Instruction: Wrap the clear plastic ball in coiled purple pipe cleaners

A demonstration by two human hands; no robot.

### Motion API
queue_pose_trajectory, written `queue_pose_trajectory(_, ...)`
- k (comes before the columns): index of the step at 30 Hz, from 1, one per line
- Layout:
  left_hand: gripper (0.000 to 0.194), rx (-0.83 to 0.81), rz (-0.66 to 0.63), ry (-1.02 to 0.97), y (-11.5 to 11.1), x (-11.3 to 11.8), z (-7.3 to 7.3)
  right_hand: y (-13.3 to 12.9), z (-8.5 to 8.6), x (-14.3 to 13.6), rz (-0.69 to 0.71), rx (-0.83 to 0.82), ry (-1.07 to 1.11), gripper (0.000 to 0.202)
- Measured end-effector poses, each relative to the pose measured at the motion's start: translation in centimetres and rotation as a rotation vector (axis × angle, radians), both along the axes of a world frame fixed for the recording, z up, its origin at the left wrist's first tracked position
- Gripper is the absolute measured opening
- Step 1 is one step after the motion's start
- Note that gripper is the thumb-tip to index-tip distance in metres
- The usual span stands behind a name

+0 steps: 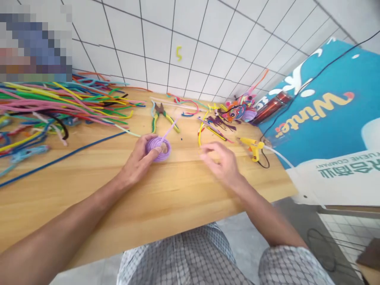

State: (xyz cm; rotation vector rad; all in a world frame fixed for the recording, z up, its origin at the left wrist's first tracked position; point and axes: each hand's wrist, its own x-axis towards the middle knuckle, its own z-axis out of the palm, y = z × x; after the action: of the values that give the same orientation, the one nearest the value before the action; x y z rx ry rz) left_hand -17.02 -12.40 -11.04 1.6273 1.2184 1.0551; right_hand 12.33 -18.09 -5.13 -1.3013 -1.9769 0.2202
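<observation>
My left hand (139,156) is closed round the edge of a coil of purple pipe cleaner (157,155), with the thumb lying across its face. One straight end of the coil sticks out up and to the right. To the right, my right hand (223,162) hovers over the table with thumb and forefinger apart, slightly blurred and holding nothing that I can see. Its fingertips are close to the lower end of a yellow pipe cleaner (200,134). Beyond the coil lie pliers (162,114) with green and yellow handles.
A big heap of coloured pipe cleaners (59,99) covers the wooden table's (142,206) left back. A yellow glue gun (253,147) lies at the right, its cord trailing. Behind it are a dark red cylinder (274,106), a colourful craft bundle (240,111) and a blue printed board (323,103).
</observation>
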Motion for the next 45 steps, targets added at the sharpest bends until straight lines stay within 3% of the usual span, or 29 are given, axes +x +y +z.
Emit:
queue_pose_trajectory(4, 0.052, 0.006, 0.0, 0.022, -0.3, 0.3, 0.3, -3.0, -3.3, 11.1, -0.605, 0.02, 0.117, 0.029)
queue_pose_trajectory(6, 0.053, 0.012, -0.001, 0.023, -0.3, 0.3, 0.3, -3.3, -4.8, 15.9, -0.906, 0.1, 0.08, 0.041)
queue_pose_trajectory(7, 0.053, 0.014, -0.003, 0.022, -0.3, 0.3, 0.2, -3.2, -5.3, 17.7, -0.981, 0.1, 0.024, 0.046)
queue_pose_trajectory(10, 0.053, 0.019, -0.016, 0.002, -0.3, 0.4, 0.0, -2.1, -5.7, 20.8, -1.005, -0.02, -0.047, 0.05)
queue_pose_trajectory(14, 0.053, 0.048, -0.037, -0.037, -0.6, 0.7, 0.0, 0.4, -4.0, 21.3, -0.961, -0.258, -0.076, 0.037)
queue_pose_trajectory(16, 0.052, 0.041, -0.056, -0.038, -0.6, 0.8, 0.0, 1.7, -2.7, 20.7, -0.945, -0.238, -0.067, 0.031)
queue_pose_trajectory(18, 0.049, 0.042, -0.069, -0.037, -0.4, 0.7, 0.1, 2.8, -1.2, 19.1, -0.837, -0.166, -0.077, 0.026)
queue_pose_trajectory(20, 0.048, 0.06, -0.072, -0.034, -0.4, 0.7, 0.1, 3.6, 0.3, 15.9, -0.719, -0.109, -0.044, 0.019)
queue_pose_trajectory(23, 0.049, 0.072, -0.073, -0.031, -0.4, 0.6, 0.2, 4.5, 2.1, 9.1, -0.544, -0.174, -0.01, 0.016)
queue_pose_trajectory(26, 0.051, 0.077, -0.067, -0.01, -0.4, 0.4, 0.3, 5.9, 2.3, 2.4, -0.44, -0.23, 0.0, 0.031)
queue_pose_trajectory(29, 0.05, 0.102, -0.065, 0.025, -0.2, 0.3, 0.5, 7.2, 1.2, -1.5, -0.345, -0.164, -0.072, 0.04)
queue_pose_trajectory(32, 0.044, 0.139, -0.076, 0.064, 0.0, 0.1, 0.8, 7.8, -0.1, -3.0, -0.27, -0.096, -0.081, 0.033)
queue_pose_trajectory(35, 0.04, 0.182, -0.094, 0.081, 0.2, -0.1, 0.9, 7.9, -0.7, -3.6, -0.284, -0.159, -0.089, 0.029)
queue_pose_trajectory(41, 0.041, 0.181, -0.118, 0.06, 0.2, -0.3, 0.8, 7.8, -1.2, -3.9, -0.304, -0.223, -0.11, 0.026)
queue_pose_trajectory(45, 0.044, 0.182, -0.131, 0.08, 0.1, -0.3, 1.0, 8.0, -2.4, -3.6, -0.245, -0.141, -0.11, 0.023)
